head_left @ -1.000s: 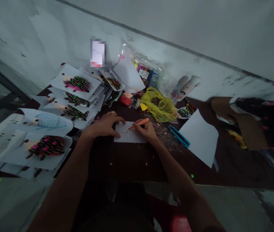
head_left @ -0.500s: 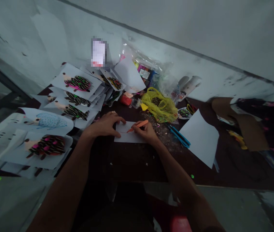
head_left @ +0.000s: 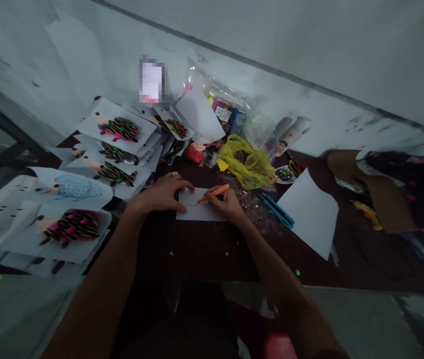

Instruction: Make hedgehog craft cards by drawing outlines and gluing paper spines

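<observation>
An orange pen [head_left: 219, 190], perhaps a marker, is pinched in the fingers of my right hand [head_left: 228, 204]. Its tip touches a small white sheet of paper [head_left: 199, 213] on the dark table, beside a short, faint orange curved line. My left hand [head_left: 165, 193] rests at the sheet's left edge, thumb and index finger apart, with fingertips on the paper. The lower right part of the sheet is under my right hand.
Paper sheets with hedgehog pictures [head_left: 71, 227] are piled on the left. A yellow plastic bag [head_left: 258, 169] with dark bits lies behind my right hand. Blue-handled scissors [head_left: 279, 212] and a larger white sheet [head_left: 311, 214] lie to the right. The table [head_left: 204, 249] carries small scraps.
The orange line on the small sheet looks slightly longer. My right hand and the pen have hardly moved, and my left hand stays in place.
</observation>
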`<action>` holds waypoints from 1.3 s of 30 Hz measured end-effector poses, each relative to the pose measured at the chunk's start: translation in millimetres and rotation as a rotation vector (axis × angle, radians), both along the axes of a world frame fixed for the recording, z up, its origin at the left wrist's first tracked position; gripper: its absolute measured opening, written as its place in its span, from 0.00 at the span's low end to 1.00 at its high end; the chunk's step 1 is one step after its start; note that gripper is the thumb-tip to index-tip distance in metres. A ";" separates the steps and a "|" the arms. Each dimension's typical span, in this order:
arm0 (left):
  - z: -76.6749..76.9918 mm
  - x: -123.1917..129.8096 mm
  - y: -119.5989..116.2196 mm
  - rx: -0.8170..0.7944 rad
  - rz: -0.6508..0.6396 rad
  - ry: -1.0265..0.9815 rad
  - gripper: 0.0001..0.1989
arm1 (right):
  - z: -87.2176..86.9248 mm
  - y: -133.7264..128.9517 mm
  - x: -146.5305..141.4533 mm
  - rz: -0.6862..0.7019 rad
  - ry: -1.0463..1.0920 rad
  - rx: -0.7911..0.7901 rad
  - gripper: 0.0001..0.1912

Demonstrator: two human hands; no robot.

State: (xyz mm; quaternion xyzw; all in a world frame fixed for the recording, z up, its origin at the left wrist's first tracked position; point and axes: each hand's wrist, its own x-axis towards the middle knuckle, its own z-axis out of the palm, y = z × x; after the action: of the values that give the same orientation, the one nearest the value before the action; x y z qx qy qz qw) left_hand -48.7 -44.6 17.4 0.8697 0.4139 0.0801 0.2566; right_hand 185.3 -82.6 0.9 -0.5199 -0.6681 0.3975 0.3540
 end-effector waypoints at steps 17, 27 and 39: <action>1.3 0.5 -2.0 -0.005 0.003 -0.008 0.28 | -1.7 -0.7 -0.9 -0.057 -0.019 0.005 0.12; 1.8 -0.5 -0.4 -0.005 -0.012 -0.010 0.28 | -6.2 0.2 0.3 -0.099 -0.022 0.066 0.13; -0.7 -0.5 -0.6 0.006 0.000 -0.019 0.28 | -2.8 -3.7 -0.9 -0.117 0.038 0.078 0.13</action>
State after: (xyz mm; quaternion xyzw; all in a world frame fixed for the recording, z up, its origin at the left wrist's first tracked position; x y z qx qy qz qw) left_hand -49.2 -45.2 16.6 0.8696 0.4114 0.0897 0.2580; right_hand 184.4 -86.3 -2.0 -0.5363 -0.6448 0.3593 0.4093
